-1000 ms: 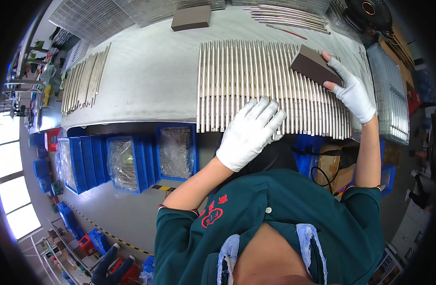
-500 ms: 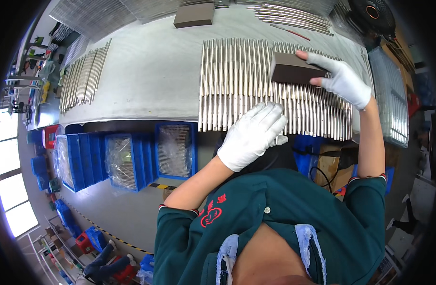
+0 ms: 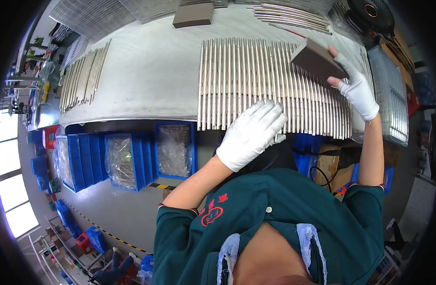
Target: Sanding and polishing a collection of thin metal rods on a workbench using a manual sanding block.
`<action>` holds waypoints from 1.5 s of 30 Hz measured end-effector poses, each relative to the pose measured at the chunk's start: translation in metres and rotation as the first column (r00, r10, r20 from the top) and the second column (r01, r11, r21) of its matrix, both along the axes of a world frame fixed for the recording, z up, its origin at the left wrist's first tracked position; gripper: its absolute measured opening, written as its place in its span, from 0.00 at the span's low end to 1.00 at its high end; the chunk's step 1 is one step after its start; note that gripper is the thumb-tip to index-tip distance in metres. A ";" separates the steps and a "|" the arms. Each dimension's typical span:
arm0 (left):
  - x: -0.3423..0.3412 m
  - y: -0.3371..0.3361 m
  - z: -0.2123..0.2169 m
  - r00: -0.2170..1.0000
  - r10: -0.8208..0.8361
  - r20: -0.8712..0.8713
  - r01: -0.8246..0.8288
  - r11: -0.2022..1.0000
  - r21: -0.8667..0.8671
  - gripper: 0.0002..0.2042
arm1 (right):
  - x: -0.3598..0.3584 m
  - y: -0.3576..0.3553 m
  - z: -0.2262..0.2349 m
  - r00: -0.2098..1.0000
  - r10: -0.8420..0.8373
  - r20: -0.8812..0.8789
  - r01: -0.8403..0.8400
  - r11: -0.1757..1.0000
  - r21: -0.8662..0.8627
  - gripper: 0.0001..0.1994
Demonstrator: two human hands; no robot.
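A wide row of shiny metal rods (image 3: 234, 76) lies side by side on the table, their near ends reaching past its front edge. My left hand (image 3: 252, 135), in a white glove, lies over the near ends around the middle of the row, fingers stretched together; its thumb is hidden. Above the right part of the row, my right hand (image 3: 359, 92) grips a grey-brown rectangular block (image 3: 317, 59) between thumb and fingers. That glove leaves the thumb tip and a fingertip bare. The block is tilted, and whether it touches the rods I cannot tell.
A second grey-brown block (image 3: 193, 15) sits at the back. More rods (image 3: 291, 18) and a thin red stick (image 3: 294, 32) lie back right, beside a black fan (image 3: 373, 14). Another rod bundle (image 3: 86, 73) is at left. Blue crates (image 3: 132, 161) stand below the table's front edge.
My right hand has moved right and slightly away from the rods' near ends with the block, which is now turned and tilted. My left hand has hardly moved.
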State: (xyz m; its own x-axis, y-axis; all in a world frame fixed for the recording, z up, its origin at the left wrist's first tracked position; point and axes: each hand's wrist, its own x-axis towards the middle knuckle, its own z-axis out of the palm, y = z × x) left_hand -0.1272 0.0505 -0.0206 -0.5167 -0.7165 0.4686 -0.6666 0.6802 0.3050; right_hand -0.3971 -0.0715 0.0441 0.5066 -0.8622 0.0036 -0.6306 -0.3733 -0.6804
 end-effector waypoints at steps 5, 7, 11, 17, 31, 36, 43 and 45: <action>-0.001 0.001 0.013 0.998 -0.016 0.061 0.010 0.995 0.102 0.32 | -0.028 -0.023 -0.027 0.884 -0.194 0.425 0.326 0.907 -0.265 0.32; -0.001 -0.001 0.021 0.998 -0.025 0.065 0.011 0.977 0.214 0.39 | -0.032 -0.038 -0.037 0.844 -0.226 0.487 0.375 0.897 -0.235 0.33; -0.004 -0.004 0.023 0.989 0.083 0.118 -0.107 0.971 0.214 0.41 | -0.035 -0.064 -0.049 0.758 -0.279 0.590 0.516 0.809 -0.281 0.34; -0.005 -0.006 0.017 0.986 0.101 0.131 -0.123 0.977 0.174 0.39 | -0.037 -0.075 -0.073 0.796 -0.282 0.535 0.547 0.715 -0.436 0.34; 0.051 -0.008 0.039 0.908 0.298 0.294 -0.342 0.934 0.108 0.42 | -0.037 -0.067 -0.074 0.711 -0.345 0.613 0.623 0.712 -0.323 0.36; 0.078 0.003 0.017 0.870 0.393 0.298 -0.455 0.873 0.177 0.54 | -0.031 -0.070 -0.075 0.724 -0.310 0.616 0.620 0.684 -0.384 0.35; 0.073 0.000 0.016 0.882 0.373 0.287 -0.421 0.898 0.125 0.53 | -0.026 -0.067 -0.071 0.728 -0.301 0.616 0.601 0.712 -0.362 0.34; 0.074 0.001 0.012 0.877 0.378 0.296 -0.426 0.897 0.116 0.52 | -0.027 -0.068 -0.073 0.722 -0.279 0.633 0.598 0.712 -0.368 0.34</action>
